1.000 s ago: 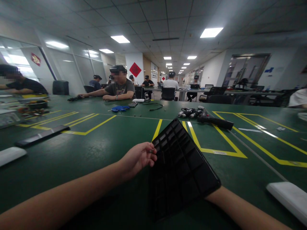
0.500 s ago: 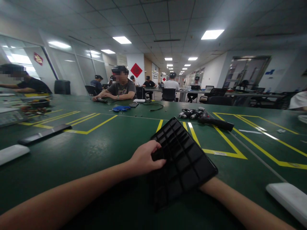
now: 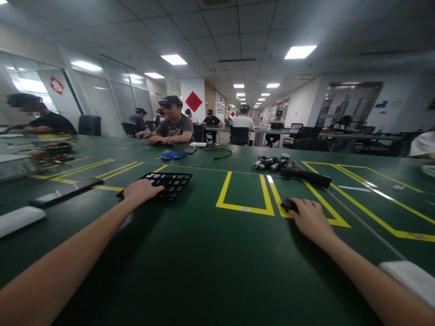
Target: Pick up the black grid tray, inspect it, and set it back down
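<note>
On the left, my left hand (image 3: 142, 190) grips the near side of a black compartment tray (image 3: 178, 182), thumb over its top. The tray is held nearly level, close to the green table, with its grid of pockets facing up; I cannot tell whether it touches the tabletop. To the right, my right hand (image 3: 311, 216) is closed on a small black object (image 3: 289, 205), most of it hidden by the fingers. That object is above or on the yellow tape outline (image 3: 277, 199) right of centre; contact with the table cannot be made out.
Beyond my right hand lie a black tube-shaped item (image 3: 307, 177) and a heap of metal-ended cables (image 3: 270, 161). A blue item (image 3: 172, 155) lies farther back, near a seated person (image 3: 175, 127). Long dark (image 3: 66, 192) and white (image 3: 20, 220) objects are at left, another white object (image 3: 413, 278) at right.
The tray has moved from the centre to the left and tipped from steeply tilted to nearly level. My right hand has come out from behind it to the right, now with a small black object.
</note>
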`<state>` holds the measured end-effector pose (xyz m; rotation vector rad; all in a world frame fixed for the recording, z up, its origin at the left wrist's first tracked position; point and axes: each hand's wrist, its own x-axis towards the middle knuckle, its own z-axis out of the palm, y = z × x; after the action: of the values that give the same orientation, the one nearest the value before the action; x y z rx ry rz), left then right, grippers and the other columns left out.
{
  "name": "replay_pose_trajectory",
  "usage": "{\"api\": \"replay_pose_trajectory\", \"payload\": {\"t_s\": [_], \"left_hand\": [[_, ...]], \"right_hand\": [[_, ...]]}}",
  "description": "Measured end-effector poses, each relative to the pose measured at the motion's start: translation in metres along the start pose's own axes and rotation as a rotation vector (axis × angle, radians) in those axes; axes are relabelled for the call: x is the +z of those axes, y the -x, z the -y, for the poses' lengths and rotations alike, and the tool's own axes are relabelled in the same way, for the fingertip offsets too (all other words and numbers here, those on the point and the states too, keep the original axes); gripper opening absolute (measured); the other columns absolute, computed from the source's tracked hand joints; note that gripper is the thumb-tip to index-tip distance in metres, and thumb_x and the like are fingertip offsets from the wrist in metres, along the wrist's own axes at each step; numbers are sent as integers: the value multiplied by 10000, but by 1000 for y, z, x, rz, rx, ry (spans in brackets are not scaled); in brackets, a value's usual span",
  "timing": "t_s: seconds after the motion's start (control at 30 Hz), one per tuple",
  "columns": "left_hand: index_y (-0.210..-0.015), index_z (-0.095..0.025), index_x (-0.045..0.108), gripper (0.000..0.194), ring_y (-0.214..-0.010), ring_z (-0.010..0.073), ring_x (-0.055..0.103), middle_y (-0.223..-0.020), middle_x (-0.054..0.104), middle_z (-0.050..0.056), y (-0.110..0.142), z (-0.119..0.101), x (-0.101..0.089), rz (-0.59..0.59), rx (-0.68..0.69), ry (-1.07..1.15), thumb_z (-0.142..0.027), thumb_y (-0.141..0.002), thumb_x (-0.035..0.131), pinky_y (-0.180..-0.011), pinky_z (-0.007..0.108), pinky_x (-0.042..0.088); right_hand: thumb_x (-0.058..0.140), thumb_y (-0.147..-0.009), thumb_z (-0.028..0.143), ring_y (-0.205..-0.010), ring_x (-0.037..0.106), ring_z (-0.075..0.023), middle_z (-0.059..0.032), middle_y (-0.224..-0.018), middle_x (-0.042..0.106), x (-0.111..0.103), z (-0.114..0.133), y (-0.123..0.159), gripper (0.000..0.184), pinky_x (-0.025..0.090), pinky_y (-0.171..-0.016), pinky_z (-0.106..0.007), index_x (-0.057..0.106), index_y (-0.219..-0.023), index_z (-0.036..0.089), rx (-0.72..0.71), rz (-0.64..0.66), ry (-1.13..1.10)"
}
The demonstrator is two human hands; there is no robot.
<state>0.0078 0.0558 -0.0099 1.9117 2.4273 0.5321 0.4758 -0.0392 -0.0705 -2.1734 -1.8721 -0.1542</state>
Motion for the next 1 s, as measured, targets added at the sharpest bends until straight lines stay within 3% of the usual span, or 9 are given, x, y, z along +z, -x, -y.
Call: {"api": "replay_pose_trajectory", "payload": {"t_s": [0.1,0.2,0.3,0.47,0.57,0.7,0.8,0.87,1.0], "left_hand": [[-766,-47,571,402,-902,396,560,-919,604,234,7,-8,-2,-37,-29,-113,-443,-747,508,-716,482,432],[-929,-76,571,375,-958,328,552,-1023,588,202,25,-35,3,-137,137,-146,-336,-871,307,-772,422,421],[-1015,-159,563,352,-945,243,569,-1051,602,99,54,-70,22,-114,356,-136,-282,-899,254,-784,337,422],[-994,-168,566,285,-853,202,594,-982,610,76,95,-105,53,138,768,-138,-251,-883,317,-722,303,442],[-997,-169,558,273,-864,192,584,-986,599,67,101,-107,54,158,785,-76,-298,-876,350,-735,296,442],[-1010,-167,551,303,-810,187,579,-974,593,68,99,-105,50,142,762,-55,-363,-867,370,-686,292,441],[-978,-171,562,288,-818,190,579,-960,607,62,98,-105,52,144,743,-63,-345,-871,359,-696,299,438],[-964,-174,568,273,-834,187,584,-940,623,57,96,-104,53,178,728,-58,-301,-878,341,-711,298,438],[-1000,-179,569,297,-847,193,596,-933,643,64,94,-103,54,210,728,-77,-270,-891,309,-721,304,435]], "right_hand": [[411,-811,332,-1214,351,-387,-174,-1255,495,0,4,1,471,326,-939,-567,483,-1223,116,-17,-96,101],[402,-818,340,-1286,253,-385,-178,-1336,415,-7,24,10,503,251,-1000,-589,448,-1257,98,-80,-165,84],[358,-847,382,-1313,252,-317,-126,-1380,390,-18,59,31,512,226,-1053,-547,416,-1291,136,-218,-29,-75],[293,-863,485,-1330,239,-272,-46,-1429,337,-29,102,75,527,85,-1084,-573,358,-1331,250,-561,268,-243],[274,-874,477,-1347,195,-255,-28,-1460,271,-30,105,86,507,117,-1093,-538,330,-1341,287,-663,402,-298],[294,-870,477,-1340,219,-249,-31,-1449,299,-32,101,84,495,148,-1093,-522,357,-1326,295,-661,423,-329],[314,-877,425,-1299,312,-220,-18,-1388,405,-34,94,72,434,195,-1091,-489,429,-1276,300,-713,350,-308],[328,-878,378,-1267,358,-211,-26,-1346,454,-32,83,58,402,225,-1083,-471,479,-1236,277,-659,201,-241],[365,-855,326,-1281,309,-315,-136,-1350,427,-20,42,22,445,214,-1046,-555,468,-1252,153,-292,-125,39]]}}
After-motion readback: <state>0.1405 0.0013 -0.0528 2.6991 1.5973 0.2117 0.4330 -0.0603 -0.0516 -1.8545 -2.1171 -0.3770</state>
